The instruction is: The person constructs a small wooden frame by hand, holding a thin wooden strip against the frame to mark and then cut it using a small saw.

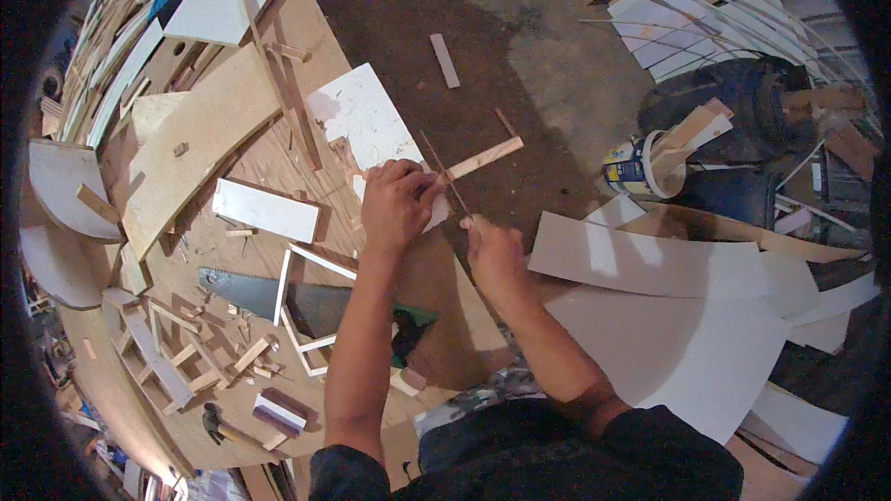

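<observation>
A pale wooden strip (487,158) juts past the edge of the plywood worktop (464,315). My left hand (399,199) is closed on its near end, over a white board (367,111) lying at that edge. In my right hand (497,250) is the lower end of a thin, dark saw blade (457,193). The blade stands across the strip just right of my left fingers and appears to touch it. How deep it sits in the wood is hard to make out. My right fingers are curled round the blade's end, hiding any handle.
Left of my arm lie a handsaw (243,289), a white-edged wooden frame (281,288), a white block (266,211) and a hammer (223,425). Scattered offcuts and nails surround them. At right stand a bucket (666,172) holding wood pieces and large white sheets (650,343).
</observation>
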A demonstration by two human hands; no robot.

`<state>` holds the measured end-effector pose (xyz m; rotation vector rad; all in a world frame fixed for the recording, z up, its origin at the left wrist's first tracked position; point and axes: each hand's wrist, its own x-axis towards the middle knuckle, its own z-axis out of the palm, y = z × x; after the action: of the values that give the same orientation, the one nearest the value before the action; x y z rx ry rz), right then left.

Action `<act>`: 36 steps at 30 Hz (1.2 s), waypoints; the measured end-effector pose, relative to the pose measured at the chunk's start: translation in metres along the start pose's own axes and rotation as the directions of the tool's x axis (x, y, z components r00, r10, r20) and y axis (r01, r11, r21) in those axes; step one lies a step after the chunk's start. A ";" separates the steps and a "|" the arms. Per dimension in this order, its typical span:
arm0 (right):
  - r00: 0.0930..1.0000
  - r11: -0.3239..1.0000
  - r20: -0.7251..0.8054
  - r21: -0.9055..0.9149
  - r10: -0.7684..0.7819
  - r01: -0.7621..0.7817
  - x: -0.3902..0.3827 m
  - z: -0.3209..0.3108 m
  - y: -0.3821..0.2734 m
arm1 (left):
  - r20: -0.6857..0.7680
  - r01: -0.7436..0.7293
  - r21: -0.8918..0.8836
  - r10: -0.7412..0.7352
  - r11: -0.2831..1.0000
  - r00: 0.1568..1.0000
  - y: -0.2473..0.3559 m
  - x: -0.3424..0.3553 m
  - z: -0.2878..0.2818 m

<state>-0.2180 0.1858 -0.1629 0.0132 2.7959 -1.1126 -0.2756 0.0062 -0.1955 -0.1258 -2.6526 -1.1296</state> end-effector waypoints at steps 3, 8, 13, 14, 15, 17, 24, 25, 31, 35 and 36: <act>0.999 0.988 0.000 -0.149 -0.039 0.039 0.012 0.002 -0.004 | -0.020 0.000 -0.002 0.000 1.000 1.000 0.002 0.002 -0.002; 0.992 0.991 0.094 -0.117 0.083 -0.071 -0.003 -0.010 -0.019 | 0.106 0.029 -0.073 -0.021 0.997 0.994 -0.005 0.000 -0.008; 0.998 0.964 0.059 -0.264 0.003 0.013 0.011 -0.001 -0.023 | 0.036 -0.054 -0.046 0.056 0.997 0.998 -0.006 -0.002 -0.003; 0.996 0.962 0.056 -0.270 0.066 -0.049 0.014 0.002 -0.027 | 0.036 -0.047 -0.057 0.049 0.997 0.998 -0.006 -0.003 -0.003; 0.996 0.958 0.060 -0.281 0.071 -0.051 0.007 -0.004 -0.026 | 0.038 -0.041 -0.064 0.044 0.997 0.998 -0.005 -0.005 -0.002; 0.996 0.979 0.060 -0.197 0.067 -0.054 -0.010 -0.014 -0.026 | 0.036 -0.034 -0.066 0.036 0.997 0.999 -0.005 -0.004 -0.006; 1.000 0.967 -0.006 -0.254 0.008 -0.009 0.004 0.000 -0.029 | 0.068 -0.042 -0.084 0.047 0.996 0.997 -0.008 -0.001 -0.005; 0.998 0.956 0.038 -0.291 0.046 -0.033 -0.001 -0.005 -0.030 | 0.112 -0.041 -0.078 0.050 0.996 0.992 -0.009 0.000 -0.006; 0.991 0.971 0.045 -0.208 0.127 -0.115 -0.011 -0.002 -0.017 | 0.071 -0.078 -0.053 0.081 0.996 0.994 -0.005 -0.001 -0.012; 0.991 0.963 0.086 -0.257 0.104 -0.079 0.005 0.000 -0.027 | 0.057 -0.089 -0.051 0.092 0.995 0.994 -0.008 0.001 -0.011; 0.991 0.965 0.086 -0.253 0.098 -0.073 0.000 -0.002 -0.027 | 0.087 -0.072 -0.041 0.076 0.997 0.993 -0.006 0.001 -0.009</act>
<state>-0.2202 0.1673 -0.1427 0.0527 2.7954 -0.7168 -0.2760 -0.0044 -0.1927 -0.2855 -2.6800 -1.1759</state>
